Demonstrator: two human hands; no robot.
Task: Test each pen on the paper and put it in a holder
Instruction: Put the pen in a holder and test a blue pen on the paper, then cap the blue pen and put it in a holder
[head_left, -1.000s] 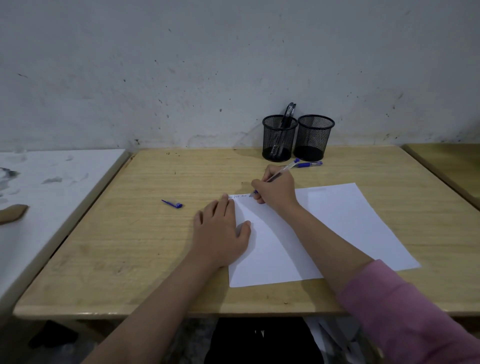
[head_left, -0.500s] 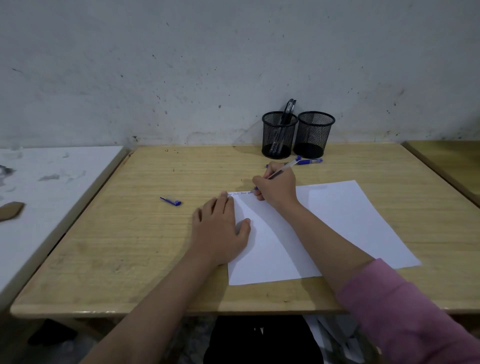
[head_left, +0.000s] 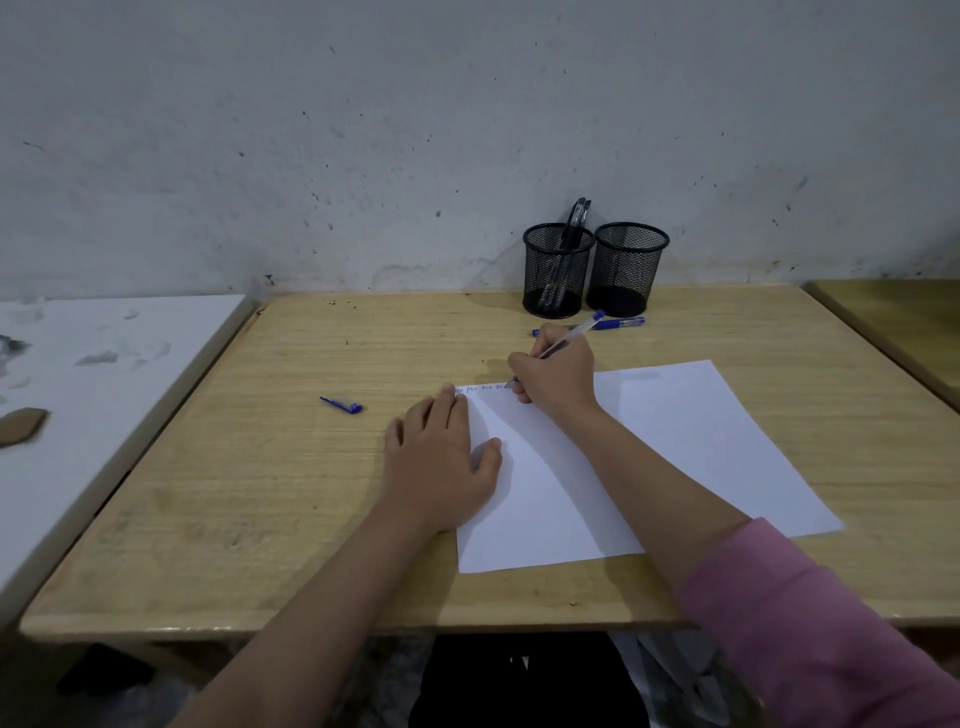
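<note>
A white sheet of paper (head_left: 675, 447) lies on the wooden desk (head_left: 260, 493). My right hand (head_left: 558, 379) grips a clear pen with a blue end (head_left: 576, 335), its tip on the paper's top edge beside small blue written marks (head_left: 480, 388). My left hand (head_left: 441, 462) lies flat, fingers spread, on the paper's left edge. Two black mesh holders stand at the wall: the left holder (head_left: 557, 270) has dark pens in it, the right holder (head_left: 628, 267) looks empty. Another blue pen (head_left: 618, 323) lies in front of the holders. A blue pen cap (head_left: 341, 403) lies left of the paper.
A white table (head_left: 93, 395) adjoins the desk on the left, with a brown object (head_left: 18, 426) on it. Another wooden desk (head_left: 904, 322) begins at the right. The stained wall (head_left: 415, 130) rises just behind the holders.
My right hand has crept slightly rightward along the paper's top edge, adding to the written marks. My left hand stays flat on the paper. The camera view shifted a little.
</note>
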